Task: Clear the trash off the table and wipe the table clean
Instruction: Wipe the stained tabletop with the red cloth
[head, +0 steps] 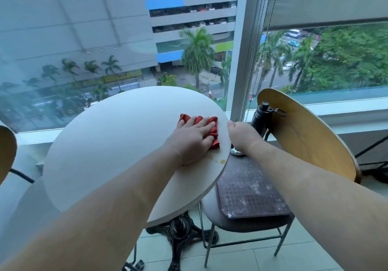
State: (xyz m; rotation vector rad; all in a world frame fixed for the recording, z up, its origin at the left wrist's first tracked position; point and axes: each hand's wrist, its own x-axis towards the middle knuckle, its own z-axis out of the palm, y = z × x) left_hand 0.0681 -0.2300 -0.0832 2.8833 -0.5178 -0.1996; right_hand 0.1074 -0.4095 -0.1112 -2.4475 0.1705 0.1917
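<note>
Head view: at the centre of the frame the left hand (193,136) lies flat, fingers straight, pressing a crumpled red cloth (213,129) onto the round white table (105,144) near its right edge. A small brownish stain (222,161) sits just below the cloth. The right hand (241,132) hangs just beside the rim with its fingers hidden, so I cannot tell whether it grips anything. A black bottle (260,117) stands behind it.

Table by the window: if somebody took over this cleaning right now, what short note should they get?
Left hand: flat, pressing the red cloth onto the round table near its right edge.
Right hand: curled at the table's edge; whether it holds anything is unclear.
Done: no trash shows on the tabletop.
Left: a yellowish stain beside the cloth needs wiping.
</note>
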